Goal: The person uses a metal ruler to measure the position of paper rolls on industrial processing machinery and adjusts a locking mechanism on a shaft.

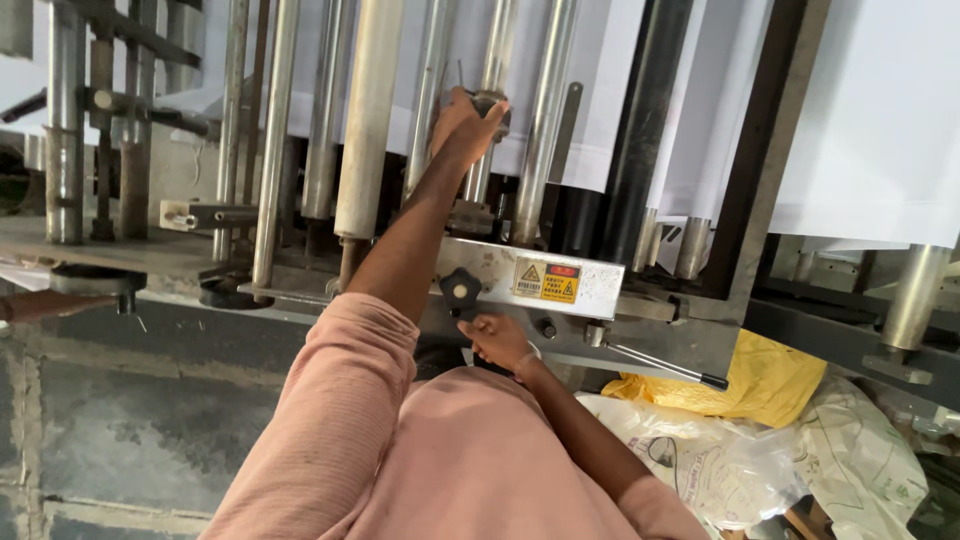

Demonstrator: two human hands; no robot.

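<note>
**Reaching into the rollers while steadying at the plate**

The person is leaning toward a machine of upright steel rollers (368, 110) with white sheet material (870, 120) running behind and between them. The left hand (466, 122) is reaching up between two rollers, its fingers (494, 108) curling around a small dark round fitting (490, 100) mounted on a thin shaft; they are clenching on it, though how firmly is hard to tell. The right hand (497, 340) is resting low, just under the steel plate (530, 285) that is carrying a yellow warning label (547, 281), and close below a black star knob (460, 289). Its fingers are bending loosely and appear to be holding nothing; whether they are touching the plate's edge is unclear.

To do this well, the left wrist should be staying straight and in line with the shaft, so that turning force is going into the fitting and not sideways into the neighbouring rollers. The pink sleeve (350, 400) is hanging near the roller bases, so keeping the cloth clear of any nip matters. A lever with a black tip (660, 366) is sticking out to the right, above yellow and clear plastic bags (760, 385) lying on the floor.
</note>
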